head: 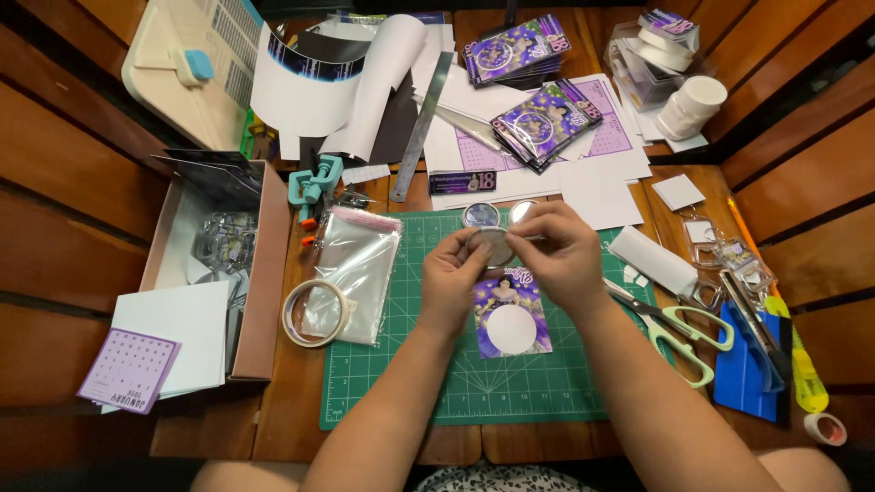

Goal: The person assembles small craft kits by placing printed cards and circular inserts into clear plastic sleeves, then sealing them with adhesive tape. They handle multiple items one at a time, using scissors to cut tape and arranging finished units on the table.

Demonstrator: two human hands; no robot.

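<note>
Both forearms reach up from the bottom edge over the green cutting mat (pixel 474 383), which lies on the wooden desk (pixel 283 419). Above the mat's middle, the left hand (pixel 453 278) and right hand (pixel 558 255) meet on a small round mirror disc (pixel 493 244): the left hand's fingers are clamped on its left rim, and the right hand's fingertips pinch its right edge. Just below the disc, flat on the mat, lies a purple printed card (pixel 510 317) with a white circle in its lower part. Two more round discs (pixel 480 214) rest on the mat just beyond the hands. Left of the left hand lie clear cellophane bags (pixel 351 273) and a roll of clear tape (pixel 314 312). Right of the right forearm lie green-handled scissors (pixel 679 333), and a blue scraper (pixel 743 364) sits further right.
</note>
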